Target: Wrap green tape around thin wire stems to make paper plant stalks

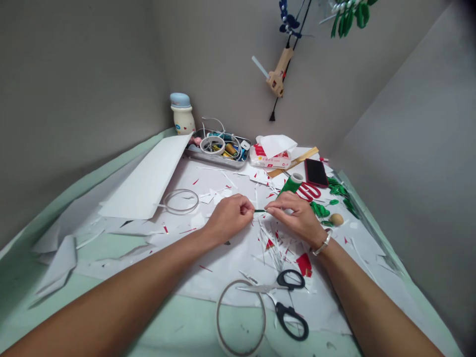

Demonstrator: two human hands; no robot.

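- As the left hand (228, 216) and right hand (295, 215) each pinched one thin green wire stem (260, 210), its middle looked already covered.
- Green cut-out leaves (336, 191) lay loose, right.

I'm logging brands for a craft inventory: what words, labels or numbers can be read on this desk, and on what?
Nothing here is legible.
White soft tissue pack with red print: characters too blurred to read.
White plastic bottle with pale blue cap: red marks too small to read.
Thin green stick pinched between left hand and right hand: no print shows.
Flat dark phone with red edge: blank screen, no text.
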